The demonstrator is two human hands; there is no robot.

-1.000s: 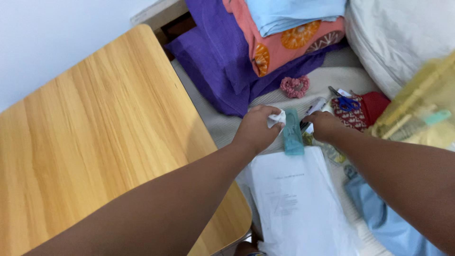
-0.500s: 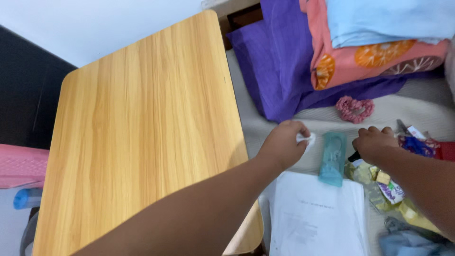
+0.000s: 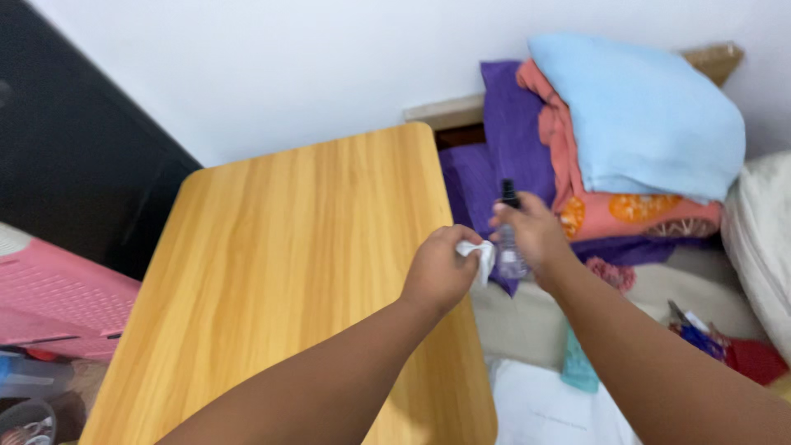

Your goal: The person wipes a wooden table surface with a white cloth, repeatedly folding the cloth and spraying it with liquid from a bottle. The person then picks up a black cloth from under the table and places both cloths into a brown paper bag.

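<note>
My left hand (image 3: 438,270) is closed around a small crumpled white tissue (image 3: 479,252), held above the right edge of the wooden table (image 3: 280,264). Right beside it, my right hand (image 3: 532,234) grips a small clear spray bottle with a black cap (image 3: 508,235), held upright and almost touching the tissue. Both hands hover over the gap between the table and the bed.
Folded bedding is stacked at the back right: a light blue piece (image 3: 643,115) on an orange patterned one (image 3: 643,213) on purple pillows (image 3: 503,140). White papers (image 3: 544,412), a teal case (image 3: 577,371), scissors (image 3: 696,334) and a red pouch (image 3: 750,358) lie on the bed. A pink basket (image 3: 49,305) stands at left.
My right hand picked the spray bottle up from the bed and raised it next to the tissue. The left hand rose too, and the view tilted upward toward the wall.
</note>
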